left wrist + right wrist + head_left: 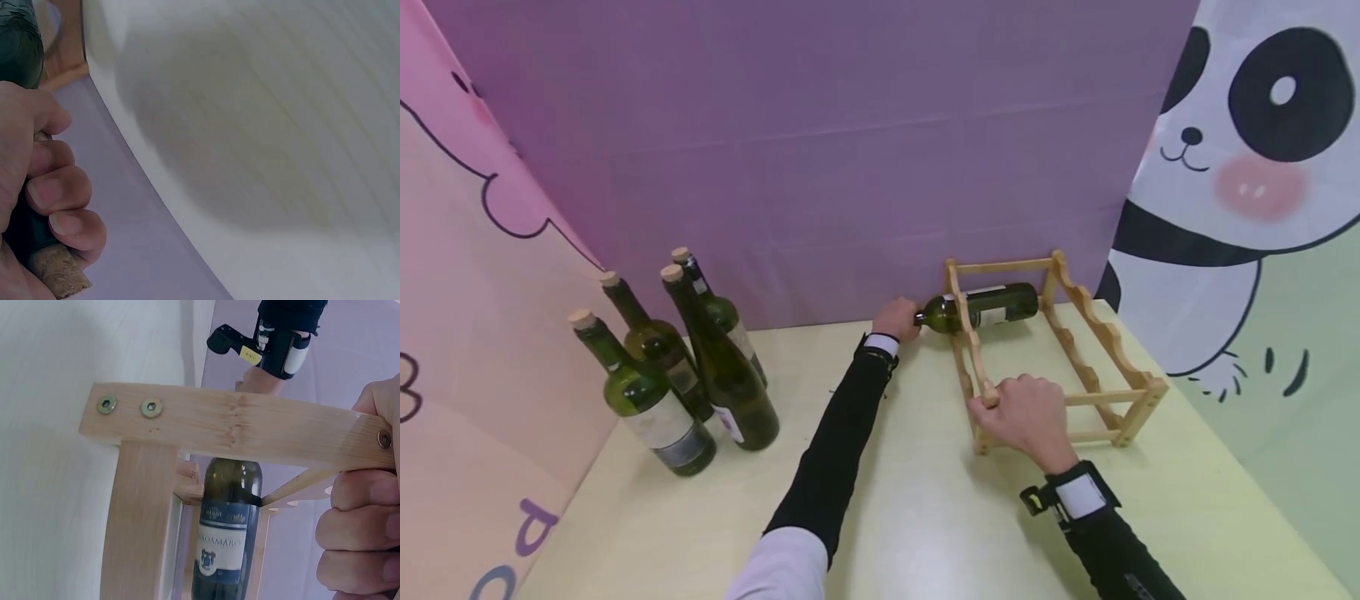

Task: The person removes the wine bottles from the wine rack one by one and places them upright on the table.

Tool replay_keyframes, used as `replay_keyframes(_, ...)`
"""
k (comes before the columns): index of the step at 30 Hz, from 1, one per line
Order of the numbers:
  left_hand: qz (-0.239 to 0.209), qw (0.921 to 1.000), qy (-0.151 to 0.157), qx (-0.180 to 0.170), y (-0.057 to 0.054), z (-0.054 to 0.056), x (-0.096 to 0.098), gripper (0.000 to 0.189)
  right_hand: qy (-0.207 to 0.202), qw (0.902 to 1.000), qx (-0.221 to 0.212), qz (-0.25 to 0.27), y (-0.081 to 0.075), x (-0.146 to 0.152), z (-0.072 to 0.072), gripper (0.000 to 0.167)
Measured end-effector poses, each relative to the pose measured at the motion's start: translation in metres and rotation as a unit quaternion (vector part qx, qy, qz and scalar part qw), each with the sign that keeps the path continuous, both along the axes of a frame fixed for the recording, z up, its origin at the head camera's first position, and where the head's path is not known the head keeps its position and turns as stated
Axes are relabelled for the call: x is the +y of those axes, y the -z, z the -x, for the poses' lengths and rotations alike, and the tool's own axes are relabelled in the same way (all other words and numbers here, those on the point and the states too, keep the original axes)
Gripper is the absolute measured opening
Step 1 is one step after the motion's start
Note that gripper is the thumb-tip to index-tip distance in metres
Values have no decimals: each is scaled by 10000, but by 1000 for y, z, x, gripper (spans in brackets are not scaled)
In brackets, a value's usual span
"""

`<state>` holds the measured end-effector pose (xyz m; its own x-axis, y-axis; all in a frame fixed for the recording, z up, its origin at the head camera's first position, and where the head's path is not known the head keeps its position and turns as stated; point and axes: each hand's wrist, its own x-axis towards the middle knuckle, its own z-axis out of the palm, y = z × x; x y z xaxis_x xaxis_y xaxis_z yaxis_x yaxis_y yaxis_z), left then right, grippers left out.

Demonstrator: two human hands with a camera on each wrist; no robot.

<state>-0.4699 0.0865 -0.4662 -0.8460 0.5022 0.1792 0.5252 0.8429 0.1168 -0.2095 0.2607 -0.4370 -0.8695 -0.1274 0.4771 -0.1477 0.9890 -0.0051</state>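
Note:
A green wine bottle (1000, 307) lies on its side at the far end of a wooden wine rack (1108, 333), its neck toward the left. My left hand (897, 320) grips that neck; in the left wrist view the cork (59, 272) pokes out below the curled fingers (59, 187). With my right hand (1026, 417) I hold the near left top corner of the rack. The right wrist view shows the bottle's label (220, 547) beyond the rack's end piece, and the right fingers curled around the wood.
Several corked wine bottles (658, 417) stand upright in a group on the left of the pale table (925, 517). A purple backdrop (850, 167) rises right behind the rack. A panda-printed sheet (1247, 183) borders the table on the right.

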Motion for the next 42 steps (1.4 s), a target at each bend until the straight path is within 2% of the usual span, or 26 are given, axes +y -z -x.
replay_keyframes(6,-65,9997,-222,-49,0,0,-19,9,21,9999,-104,17,-3,0,1,59)
replay_keyframes(29,-281,9988,-351,-188,11,-7,-63,14,84,9997,-200,103,1,0,0,58)
replay_keyframes(34,-262,9982,-524,-129,14,-9,-76,16,53,9998,-167,117,1,1,0,58)
replay_keyframes(37,-301,9977,-606,-102,13,-11,-84,19,16,9998,-113,132,1,0,1,58)
replay_keyframes(42,-393,9976,-570,-70,8,-17,-95,19,32,9999,-47,144,2,0,1,57)
